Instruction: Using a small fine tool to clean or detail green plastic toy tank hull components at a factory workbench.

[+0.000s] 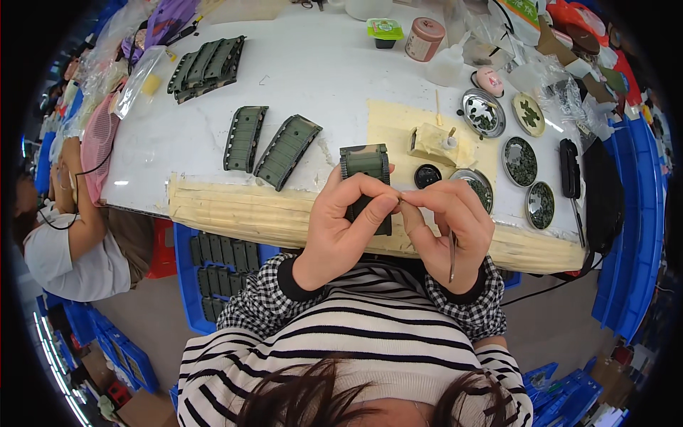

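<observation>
My left hand (345, 224) is closed around a dark-green, camouflage-painted ribbed part (363, 159), which stands upright over the padded table edge. Its thumb and forefinger meet the fingertips of my right hand (452, 224) beside that part. Whatever lies between the fingertips is too small to make out. Tucked in my right hand is a thin metal tool (452, 257), its slim end pointing down toward my wrist; its exact kind is unclear. Two similar ribbed parts, one upright (245, 139) and one slanted (287, 151), lie to the left of my hands.
A stack of ribbed parts (208, 67) sits farther back. Right of my hands are a taped block (432, 144), a small black pot (427, 176) and several round dishes of small green pieces, one nearby (520, 161). A blue crate (186, 285) stands below; another person (78, 249) sits left.
</observation>
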Tool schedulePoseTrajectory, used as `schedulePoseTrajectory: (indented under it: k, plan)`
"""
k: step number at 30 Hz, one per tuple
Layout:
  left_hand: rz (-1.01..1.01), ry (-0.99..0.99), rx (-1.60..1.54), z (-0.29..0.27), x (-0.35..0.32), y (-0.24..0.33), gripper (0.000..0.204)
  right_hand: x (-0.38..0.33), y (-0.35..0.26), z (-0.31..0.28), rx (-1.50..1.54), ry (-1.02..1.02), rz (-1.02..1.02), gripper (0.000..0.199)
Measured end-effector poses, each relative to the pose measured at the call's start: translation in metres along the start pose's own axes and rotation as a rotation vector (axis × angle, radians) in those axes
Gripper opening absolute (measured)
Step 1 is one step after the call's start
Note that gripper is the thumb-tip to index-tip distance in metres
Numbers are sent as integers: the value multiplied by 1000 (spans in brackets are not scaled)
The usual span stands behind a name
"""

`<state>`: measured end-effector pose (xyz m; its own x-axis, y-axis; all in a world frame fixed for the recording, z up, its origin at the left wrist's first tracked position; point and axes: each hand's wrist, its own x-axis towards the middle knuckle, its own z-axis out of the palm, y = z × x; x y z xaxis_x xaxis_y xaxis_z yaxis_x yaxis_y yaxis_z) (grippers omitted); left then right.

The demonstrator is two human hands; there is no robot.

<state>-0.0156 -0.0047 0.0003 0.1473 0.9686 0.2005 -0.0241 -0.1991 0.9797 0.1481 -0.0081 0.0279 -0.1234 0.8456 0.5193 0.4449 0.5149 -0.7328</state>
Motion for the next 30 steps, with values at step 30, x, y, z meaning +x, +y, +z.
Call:
schedulePoseTrajectory:
  k: [30]
  plan:
    - [250, -78, 439, 5, -12, 11, 76, 20, -6, -13, -282, -103, -344, 32]
